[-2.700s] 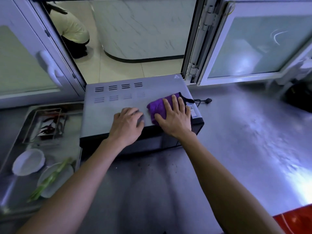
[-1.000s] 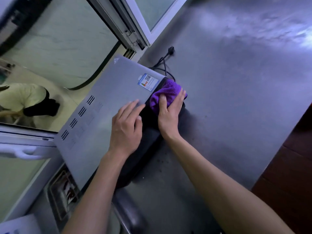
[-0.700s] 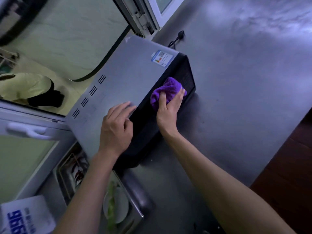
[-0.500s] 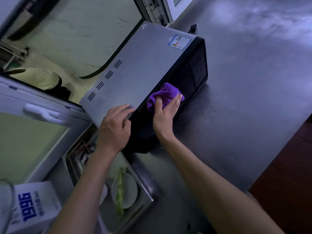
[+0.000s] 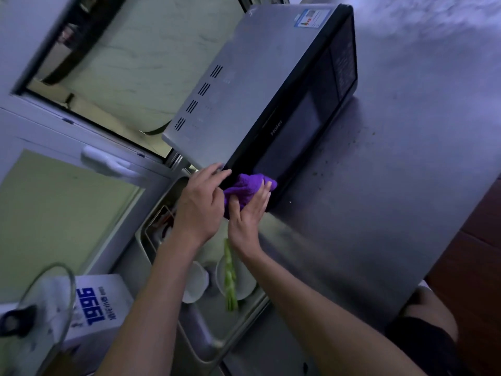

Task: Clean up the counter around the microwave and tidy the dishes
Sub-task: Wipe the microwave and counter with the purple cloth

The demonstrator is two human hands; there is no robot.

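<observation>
Pressing a bunched purple cloth [image 5: 248,189] against the lower left corner of the microwave's [image 5: 271,85] dark door, the right hand [image 5: 248,215] gripped it with curled fingers. The left hand [image 5: 200,202] rested open-fingered on the microwave's left edge. The microwave sat on the steel table [image 5: 393,185], beside a tray [image 5: 200,332] of dishes.

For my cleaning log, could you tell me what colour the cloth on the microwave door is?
Purple; the small crumpled cloth shows best in the head view.

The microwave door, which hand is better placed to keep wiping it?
Probably the right hand: it already holds the purple cloth against the microwave door's lower corner. The left hand holds no cloth, its fingers only resting at that corner's edge.
</observation>
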